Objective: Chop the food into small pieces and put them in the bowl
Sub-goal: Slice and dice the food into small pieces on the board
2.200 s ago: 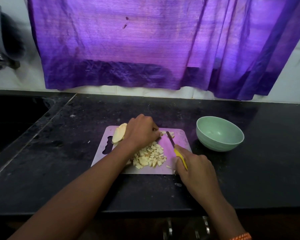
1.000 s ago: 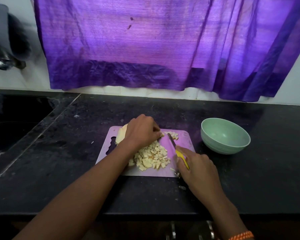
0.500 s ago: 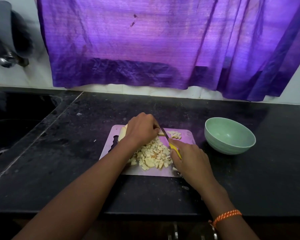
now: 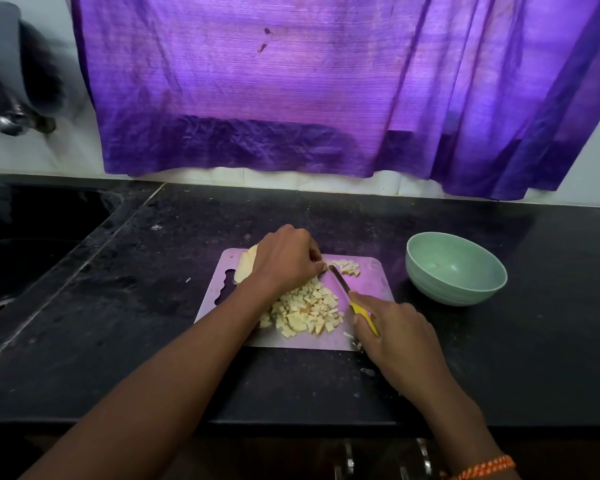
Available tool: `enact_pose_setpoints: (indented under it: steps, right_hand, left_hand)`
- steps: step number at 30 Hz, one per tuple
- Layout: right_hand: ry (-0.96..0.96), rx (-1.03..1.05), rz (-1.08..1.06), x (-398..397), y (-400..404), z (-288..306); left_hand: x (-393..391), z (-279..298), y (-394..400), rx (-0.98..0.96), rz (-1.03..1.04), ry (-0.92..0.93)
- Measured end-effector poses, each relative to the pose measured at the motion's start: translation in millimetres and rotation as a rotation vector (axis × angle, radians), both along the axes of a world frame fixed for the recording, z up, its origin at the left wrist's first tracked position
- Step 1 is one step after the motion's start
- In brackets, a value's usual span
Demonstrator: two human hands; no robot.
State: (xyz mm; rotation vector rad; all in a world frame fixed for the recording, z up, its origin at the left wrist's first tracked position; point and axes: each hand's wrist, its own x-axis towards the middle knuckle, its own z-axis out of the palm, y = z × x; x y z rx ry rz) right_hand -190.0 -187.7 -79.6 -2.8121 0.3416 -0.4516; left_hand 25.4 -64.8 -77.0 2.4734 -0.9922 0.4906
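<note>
A dark, speckled table (image 4: 326, 386) fills the lower half of the frame, with a purple curtain (image 4: 291, 91) hanging against the white wall above it. A sunken dark area sits at the left edge; what it holds is hard to make out. A blurred grey object at the upper left cannot be identified. At centre lies a pale cutting board (image 4: 371, 282) carrying a heap of chopped pieces (image 4: 305, 311). The left hand (image 4: 284, 259) curls closed over an uncut chunk (image 4: 245, 266), mostly hiding it. The right hand (image 4: 395, 330) has its fingers wrapped around the yellow-handled knife (image 4: 347, 294), whose tip meets the left fingertips. The green bowl (image 4: 456, 268) stands right of the board.
</note>
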Motion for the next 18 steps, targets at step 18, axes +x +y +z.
enact_pose_setpoints:
  steps: [18]
  right_hand:
    - [-0.086,0.007,0.040,30.9,-1.4,-2.8]
  left_hand:
    - [9.5,5.7,12.0,0.030,0.043,0.139]
